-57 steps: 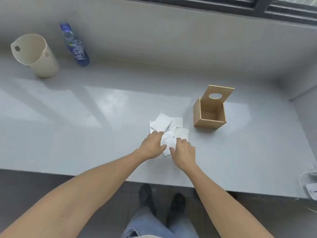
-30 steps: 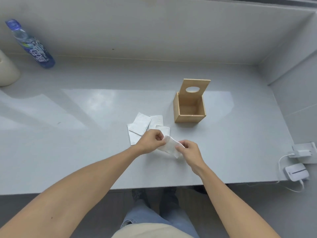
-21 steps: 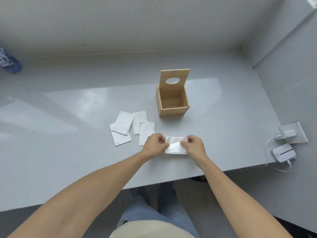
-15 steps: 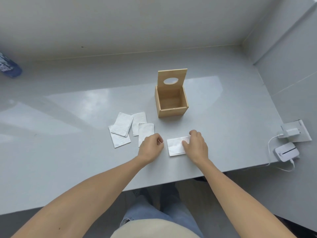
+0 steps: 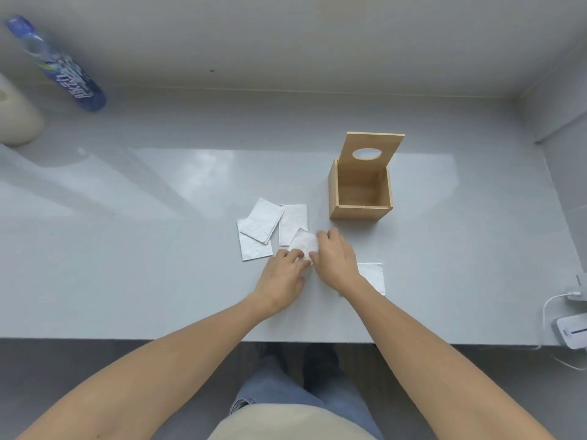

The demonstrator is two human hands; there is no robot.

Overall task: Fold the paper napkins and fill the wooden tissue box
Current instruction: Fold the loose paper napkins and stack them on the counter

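Note:
The wooden tissue box (image 5: 360,213) stands open on the grey counter, its lid with an oval hole upright at the back, and its inside looks bare. Three white paper napkins (image 5: 265,222) lie flat and overlapping left of the box. My left hand (image 5: 284,276) and my right hand (image 5: 336,260) both pinch another napkin (image 5: 304,242), which is lifted and tilted at the near edge of the pile. A folded napkin (image 5: 373,276) lies flat on the counter, partly hidden under my right forearm.
A blue water bottle (image 5: 60,68) and a cream container (image 5: 16,119) stand at the far left. A white device with a cable (image 5: 570,333) sits at the counter's right edge. The counter's front edge (image 5: 158,338) runs below my forearms; walls close the back and right.
The napkin held between both hands was laid flat on the counter and released. Both hands then moved left to the pile and took hold of another napkin.

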